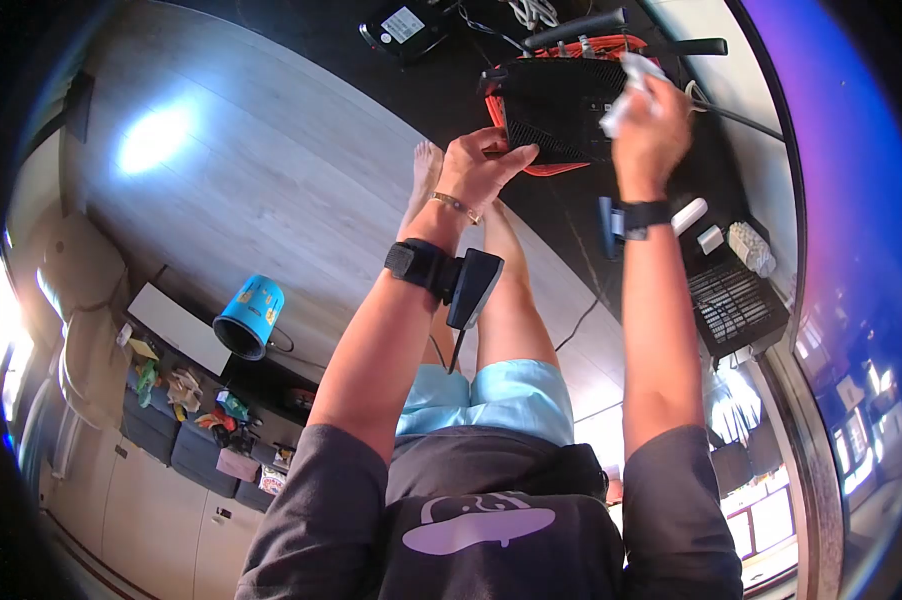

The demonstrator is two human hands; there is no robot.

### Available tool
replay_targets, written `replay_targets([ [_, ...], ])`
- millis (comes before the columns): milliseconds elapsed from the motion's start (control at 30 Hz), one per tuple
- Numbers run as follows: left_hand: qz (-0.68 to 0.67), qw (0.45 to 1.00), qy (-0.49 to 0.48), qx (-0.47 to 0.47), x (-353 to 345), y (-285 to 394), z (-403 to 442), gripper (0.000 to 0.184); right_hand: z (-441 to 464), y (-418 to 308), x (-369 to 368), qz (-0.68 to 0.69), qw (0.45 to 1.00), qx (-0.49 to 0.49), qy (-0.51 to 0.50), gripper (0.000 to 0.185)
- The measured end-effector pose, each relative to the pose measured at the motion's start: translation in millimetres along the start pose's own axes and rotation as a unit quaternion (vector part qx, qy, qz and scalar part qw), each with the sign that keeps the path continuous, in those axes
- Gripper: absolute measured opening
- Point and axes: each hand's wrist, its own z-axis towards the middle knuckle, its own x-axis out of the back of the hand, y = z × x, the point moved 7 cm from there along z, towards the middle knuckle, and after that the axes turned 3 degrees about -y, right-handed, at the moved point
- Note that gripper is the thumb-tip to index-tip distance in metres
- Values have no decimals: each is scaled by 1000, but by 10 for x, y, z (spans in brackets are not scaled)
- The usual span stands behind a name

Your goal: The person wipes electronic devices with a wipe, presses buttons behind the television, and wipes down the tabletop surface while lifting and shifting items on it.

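A black router (561,105) with red edges and black antennas sits on the dark tabletop near the top of the head view. My left hand (483,168) grips its near left corner, thumb on top and fingers at the edge. Over the router's right side, my right hand (653,140) is closed on a crumpled white wipe (626,100). Motion blurs the wipe a little, and whether it touches the router I cannot tell. Cables run into the router's back, behind the wipe.
A black box with a label (404,25) and cables lie at the table's far left. Right of my right forearm are a white object (689,215), a beaded pouch (751,248) and a black slotted basket (739,305). A large screen (851,250) stands at right. A blue bin (251,315) is at left.
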Motion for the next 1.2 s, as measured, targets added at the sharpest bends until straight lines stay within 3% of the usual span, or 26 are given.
replay_targets([
  [133, 33, 999, -21, 10, 22, -61, 51, 20, -196, -773, -469, 160, 978, 74, -116, 18],
  [167, 38, 999, -17, -1, 42, -103, 60, 26, -306, -866, -504, 212, 963, 82, -143, 20],
  [200, 42, 999, -14, -13, 57, -135, 72, 35, -408, -889, -492, 210, 960, 82, -169, 24],
  [300, -15, 999, -30, -13, 36, -177, 67, 39, -608, -672, -216, 200, 954, 70, -214, 29],
  [367, 32, 999, -10, 14, 65, -163, 43, 39, -626, -453, -19, 149, 965, 80, -199, 30],
  [467, 20, 999, -37, -32, -1, 85, -51, 24, -579, -432, -80, 143, 963, 99, -206, 29],
  [633, 69, 995, -57, -32, 17, 71, -17, 26, -398, -933, -542, 218, 947, 104, -212, 22],
  [733, -12, 997, -73, -25, 7, -82, 16, 24, -482, -780, -303, 187, 942, 142, -240, 26],
  [867, 24, 998, -58, 7, -17, 94, -64, 22, -594, -328, 75, 143, 940, 143, -276, 29],
  [967, 131, 990, -56, 10, 40, 95, -16, 20, -533, -503, -106, 173, 934, 158, -269, 28],
  [1067, 42, 998, -45, 23, 50, 108, -39, 25, -468, -888, -417, 215, 918, 189, -275, 29],
  [1167, 117, 990, -66, 35, 49, 135, -78, 21, -516, -897, -367, 239, 908, 199, -281, 33],
  [1200, 80, 994, -71, 3, 66, -125, 26, 26, -598, -841, -301, 230, 907, 174, -306, 32],
])
